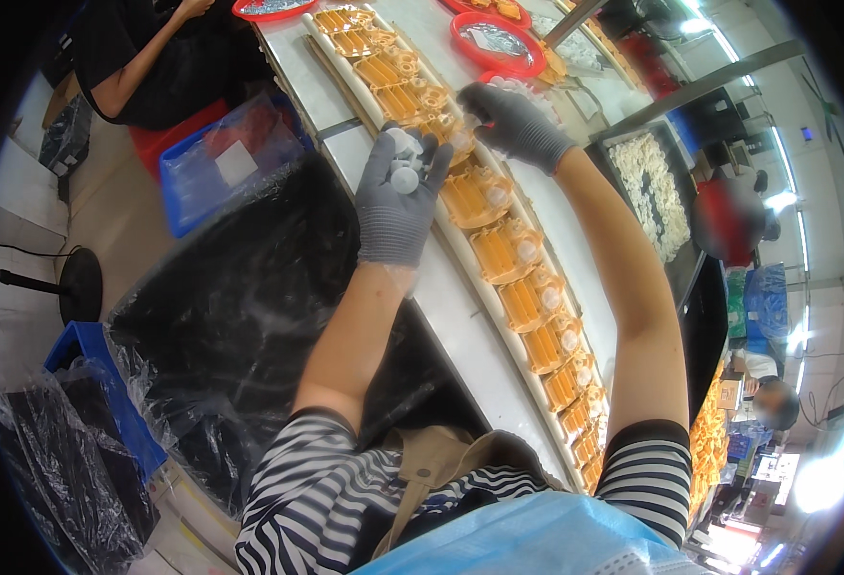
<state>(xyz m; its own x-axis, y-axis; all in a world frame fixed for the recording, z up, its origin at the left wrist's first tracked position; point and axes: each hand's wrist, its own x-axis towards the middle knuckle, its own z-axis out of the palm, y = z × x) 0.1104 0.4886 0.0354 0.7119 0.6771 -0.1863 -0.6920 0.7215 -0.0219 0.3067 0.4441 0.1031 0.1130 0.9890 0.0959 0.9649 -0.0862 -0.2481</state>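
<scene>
My left hand (pixel 398 192), in a grey glove, is turned palm up and cupped around several small white plastic parts (pixel 405 179), one with a round disc end. On the far side of a long row of orange plastic housings (pixel 503 251), my right hand (pixel 518 123) reaches in, also gloved in grey. Its fingers bend down and inward above the row, and whether they pinch anything is hidden. The housings lie end to end in a pale rail (pixel 529 369) along the white table. Whitish round pieces sit in many of the nearer housings.
Red-rimmed round trays (pixel 537 63) stand at the far end. A black tray of white parts (pixel 647 192) lies to the right. Left of the table are a blue crate (pixel 187 196) and a black plastic sheet (pixel 240 297). A co-worker's arm (pixel 149 62) shows at upper left.
</scene>
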